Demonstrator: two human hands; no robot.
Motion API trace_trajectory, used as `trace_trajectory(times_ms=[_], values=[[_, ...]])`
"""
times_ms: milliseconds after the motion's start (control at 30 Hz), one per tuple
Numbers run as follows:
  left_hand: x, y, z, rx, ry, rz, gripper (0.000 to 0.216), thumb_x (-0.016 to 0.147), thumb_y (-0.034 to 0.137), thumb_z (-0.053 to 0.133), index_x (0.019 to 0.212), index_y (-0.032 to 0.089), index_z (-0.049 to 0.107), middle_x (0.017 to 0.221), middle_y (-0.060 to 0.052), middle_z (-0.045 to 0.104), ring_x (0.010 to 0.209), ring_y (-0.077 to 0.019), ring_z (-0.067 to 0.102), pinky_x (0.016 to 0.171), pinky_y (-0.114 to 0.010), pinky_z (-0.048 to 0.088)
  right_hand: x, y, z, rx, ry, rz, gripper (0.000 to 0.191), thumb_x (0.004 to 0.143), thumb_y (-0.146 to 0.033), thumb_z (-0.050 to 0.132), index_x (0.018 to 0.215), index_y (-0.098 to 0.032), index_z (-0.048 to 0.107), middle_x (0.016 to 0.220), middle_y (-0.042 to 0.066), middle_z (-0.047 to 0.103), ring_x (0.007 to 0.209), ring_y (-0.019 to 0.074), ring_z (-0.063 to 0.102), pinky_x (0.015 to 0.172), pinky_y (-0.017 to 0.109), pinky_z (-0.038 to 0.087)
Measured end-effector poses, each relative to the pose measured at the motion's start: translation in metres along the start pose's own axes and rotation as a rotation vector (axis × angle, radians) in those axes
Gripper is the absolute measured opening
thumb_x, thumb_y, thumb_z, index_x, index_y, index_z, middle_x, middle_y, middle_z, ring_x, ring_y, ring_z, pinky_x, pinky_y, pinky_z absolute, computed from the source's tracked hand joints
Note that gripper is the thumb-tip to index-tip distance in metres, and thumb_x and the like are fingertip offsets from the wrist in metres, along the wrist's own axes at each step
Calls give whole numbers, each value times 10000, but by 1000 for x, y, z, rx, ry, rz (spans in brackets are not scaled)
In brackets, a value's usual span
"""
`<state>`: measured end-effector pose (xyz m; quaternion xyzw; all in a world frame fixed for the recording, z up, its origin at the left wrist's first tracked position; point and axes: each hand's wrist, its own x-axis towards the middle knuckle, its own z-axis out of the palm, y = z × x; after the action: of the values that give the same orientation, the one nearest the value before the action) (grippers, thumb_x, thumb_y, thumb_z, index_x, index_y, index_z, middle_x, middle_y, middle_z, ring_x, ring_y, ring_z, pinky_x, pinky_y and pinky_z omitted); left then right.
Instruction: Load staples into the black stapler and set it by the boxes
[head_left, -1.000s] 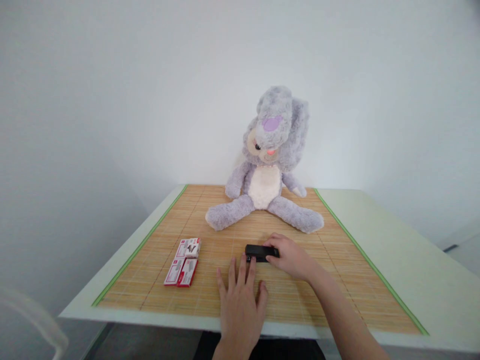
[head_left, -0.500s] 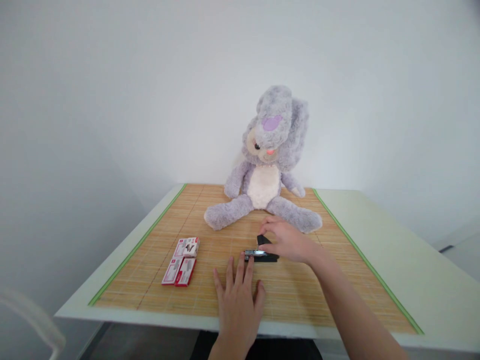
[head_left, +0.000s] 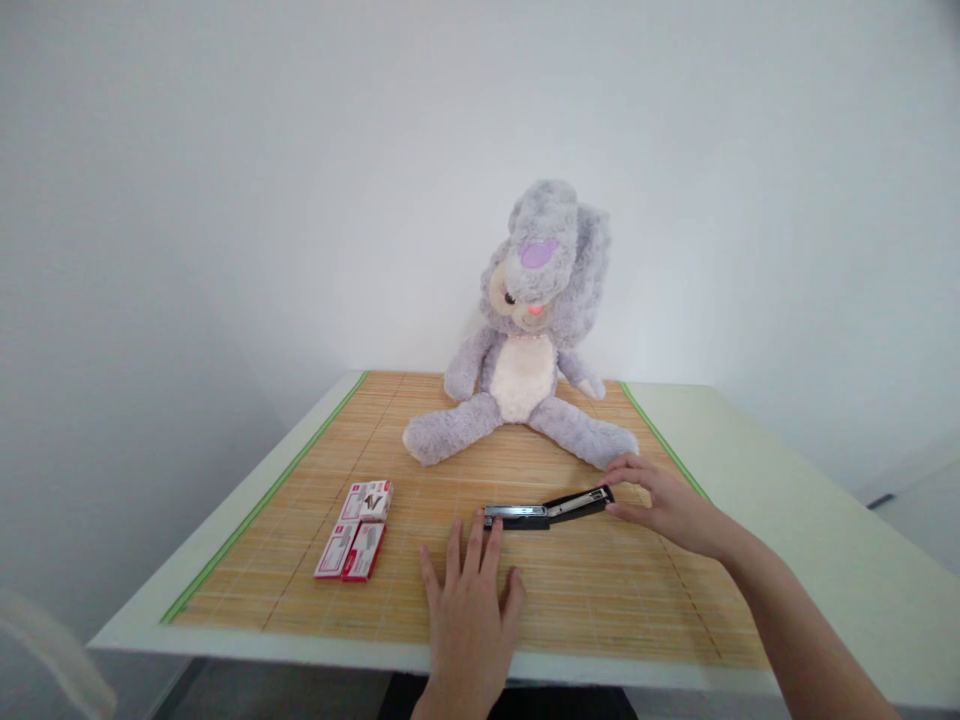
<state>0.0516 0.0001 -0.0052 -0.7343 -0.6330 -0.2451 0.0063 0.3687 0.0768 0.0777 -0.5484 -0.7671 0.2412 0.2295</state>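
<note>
A black stapler (head_left: 516, 517) lies on the bamboo mat, swung fully open so that its silvery staple track faces up. Its top cover leans out to the right, raised slightly at the far end. My left hand (head_left: 469, 600) rests flat with fingers spread, and its middle fingertips touch the left end of the stapler's base. At the other end, my right hand (head_left: 660, 505) grips the tip of the cover between thumb and fingers.
Several small red-and-white boxes (head_left: 337, 551) sit together on the mat (head_left: 300, 470) at the left. Behind the stapler a grey plush rabbit (head_left: 523, 380) leans against the wall, legs spread. White table surface (head_left: 810, 520) shows beyond the mat's green edges.
My right hand has swung the stapler's cover from upright over to the right, opening it out. The left hand has stayed at the base. The view has shifted slightly.
</note>
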Motion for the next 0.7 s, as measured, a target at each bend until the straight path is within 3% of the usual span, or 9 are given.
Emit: trace_trajectory(times_ms=[167, 367, 567, 700], values=[[0, 0, -1, -13, -11, 4, 578, 960, 344, 533, 1534, 370, 460, 1632, -12, 418, 1493, -366, 365, 1217, -740, 116, -16, 21, 20, 48, 55, 21, 456, 858, -643, 683, 1138, -287, 738, 1346, 66, 624, 1274, 274, 577, 1173, 444, 403], [1, -5, 0, -6, -23, 40, 594, 970, 359, 526, 1555, 365, 423, 1653, -21, 378, 1532, -355, 303, 1223, -730, 121, -24, 22, 26, 62, 78, 79, 494, 850, -654, 686, 1186, -296, 737, 1500, 70, 541, 1396, 296, 500, 1235, 476, 334], [-3, -17, -6, -33, -68, 109, 630, 1001, 282, 453, 1612, 291, 304, 1684, -22, 313, 1585, -278, 194, 1267, -614, 210, -40, 15, 28, 93, 109, 121, 677, 845, -649, 689, 1430, -325, 585, 1599, 67, 461, 1488, 322, 403, 1263, 546, 291], [-7, -44, -20, 5, 21, 52, 541, 997, 251, 459, 1537, 265, 434, 1678, -38, 330, 1590, -288, 166, 1267, -620, 205, -61, 7, 31, 86, 242, 143, 680, 850, -639, 686, 1458, -363, 555, 1588, 32, 484, 1489, 331, 407, 1277, 570, 268]])
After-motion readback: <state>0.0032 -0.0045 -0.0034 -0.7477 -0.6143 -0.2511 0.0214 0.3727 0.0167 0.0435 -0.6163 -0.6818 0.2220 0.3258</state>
